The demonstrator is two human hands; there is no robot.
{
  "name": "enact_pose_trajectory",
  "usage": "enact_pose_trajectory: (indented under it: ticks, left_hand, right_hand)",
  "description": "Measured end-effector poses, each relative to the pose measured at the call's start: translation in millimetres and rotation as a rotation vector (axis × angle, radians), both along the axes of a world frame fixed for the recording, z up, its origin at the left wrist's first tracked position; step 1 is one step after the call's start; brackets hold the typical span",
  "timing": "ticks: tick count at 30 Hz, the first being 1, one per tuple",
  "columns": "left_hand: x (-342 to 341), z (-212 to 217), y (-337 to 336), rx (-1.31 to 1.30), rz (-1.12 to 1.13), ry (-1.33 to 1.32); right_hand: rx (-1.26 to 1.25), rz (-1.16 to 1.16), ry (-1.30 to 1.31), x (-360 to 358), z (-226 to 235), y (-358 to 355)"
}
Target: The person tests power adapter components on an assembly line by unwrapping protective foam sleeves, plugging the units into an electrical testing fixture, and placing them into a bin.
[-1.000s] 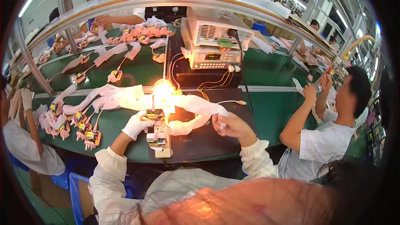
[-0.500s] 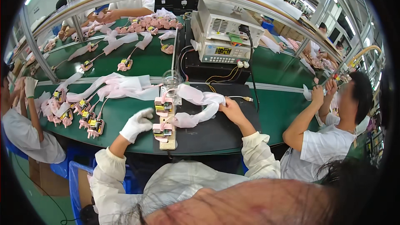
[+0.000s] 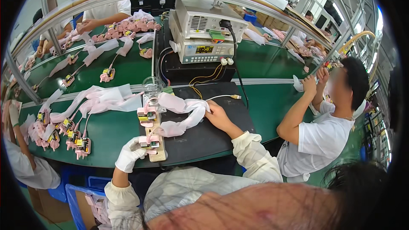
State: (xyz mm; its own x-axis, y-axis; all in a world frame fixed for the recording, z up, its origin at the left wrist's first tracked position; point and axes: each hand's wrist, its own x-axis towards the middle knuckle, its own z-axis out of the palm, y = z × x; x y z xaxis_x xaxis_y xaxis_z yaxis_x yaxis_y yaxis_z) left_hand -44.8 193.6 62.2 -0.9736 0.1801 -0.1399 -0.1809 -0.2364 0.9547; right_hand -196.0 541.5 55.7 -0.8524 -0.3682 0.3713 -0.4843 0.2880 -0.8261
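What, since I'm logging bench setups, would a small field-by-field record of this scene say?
Left hand: the left hand, white-gloved, fingers at the nearer pink charger; firmness of grip unclear
Right hand: the right hand, ungloved, holding pale wrappings
Socket strip: the socket strip bears that charger and a farther pink charger
Bulb: a clear bulb, unlit, at the strip's far end
Meters: two stacked meters, lower screen lit
Left side: more pink chargers, clustered

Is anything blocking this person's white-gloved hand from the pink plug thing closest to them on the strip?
Nothing visible: the left hand is right beside the near pink plug unit on the cream strip, seemingly touching it.
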Motion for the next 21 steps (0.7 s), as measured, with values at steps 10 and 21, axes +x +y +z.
enact_pose_trajectory:
  ticks: [10, 21]
  left_hand:
    - [1.3, 2.5, 10.1, -0.015, 0.059, -0.003]
    - [-0.8, -1.1, 11.5, -0.133, 0.097, 0.004]
  right_hand:
    - [0.124, -0.139, 0.136, 10.7, 7.8, -8.1]
    - [0.146, -0.201, 0.207, 12.0, 2.7, -13.2]
